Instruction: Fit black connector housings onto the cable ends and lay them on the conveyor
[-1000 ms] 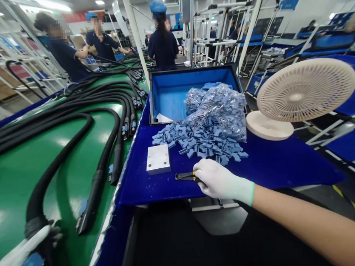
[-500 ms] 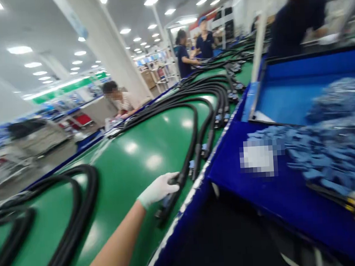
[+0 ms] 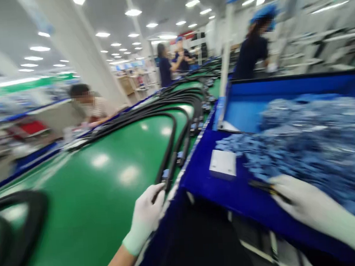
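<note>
Right hand: was closed around pliers; loose blue clips lay just beyond that grip, where a low sweep could have scattered them. Left hand: pinched a dark piece, identity blurred; black hoses ahead might have snagged it.

Bright interior lit from above by rows of ceiling lamps, several overexposed. White glare spots mark the green table; deep shadow lies beneath the blue table. Motion blur softens the pliers and smears the blue parts at right.
</note>
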Available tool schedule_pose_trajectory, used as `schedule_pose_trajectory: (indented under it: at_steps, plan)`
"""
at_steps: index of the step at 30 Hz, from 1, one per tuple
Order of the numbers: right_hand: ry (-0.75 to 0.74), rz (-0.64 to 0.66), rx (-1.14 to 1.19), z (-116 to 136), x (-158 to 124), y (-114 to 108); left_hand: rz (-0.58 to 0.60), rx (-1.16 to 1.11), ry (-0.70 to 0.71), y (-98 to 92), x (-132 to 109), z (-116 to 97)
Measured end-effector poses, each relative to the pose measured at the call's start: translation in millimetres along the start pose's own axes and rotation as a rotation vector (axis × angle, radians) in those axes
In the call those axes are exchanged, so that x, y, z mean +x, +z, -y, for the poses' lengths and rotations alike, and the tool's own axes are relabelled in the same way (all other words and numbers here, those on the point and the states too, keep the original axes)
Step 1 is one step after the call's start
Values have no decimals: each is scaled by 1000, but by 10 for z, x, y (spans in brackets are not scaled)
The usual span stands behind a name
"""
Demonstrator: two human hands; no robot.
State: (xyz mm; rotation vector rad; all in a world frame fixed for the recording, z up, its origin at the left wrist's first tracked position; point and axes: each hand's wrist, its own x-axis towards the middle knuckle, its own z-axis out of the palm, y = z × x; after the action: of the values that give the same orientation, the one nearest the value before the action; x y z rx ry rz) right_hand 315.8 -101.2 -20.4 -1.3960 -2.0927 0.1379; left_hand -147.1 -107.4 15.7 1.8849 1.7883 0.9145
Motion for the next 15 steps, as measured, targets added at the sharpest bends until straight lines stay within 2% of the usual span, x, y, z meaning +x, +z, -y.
schedule_pose_trajectory:
  at_steps: [2, 3, 5, 7, 9, 11, 13, 15]
  plan:
    - [-94, 145, -86, 78, -122, -255, 46, 36, 222, 230, 99, -170]
    - [-103, 161, -128, 115, -145, -343, 77, 36, 366, 346, 156, -245]
    - [-41, 140, -204, 126, -188, -497, 163, 34, 609, 555, 255, -391]
    - [127, 59, -305, 51, -303, -686, 201, 47, 760, 706, 326, -539]
    - [379, -9, -434, -89, -495, -910, 180, 57, 830, 810, 388, -687]
    - [607, 0, -519, -244, -684, -1101, 179, 63, 857, 913, 467, -823]
    - [680, 47, -505, -343, -785, -1192, 200, 69, 884, 1063, 566, -930]
    - [610, 70, -444, -359, -757, -1158, 215, 101, 939, 1293, 675, -1010]
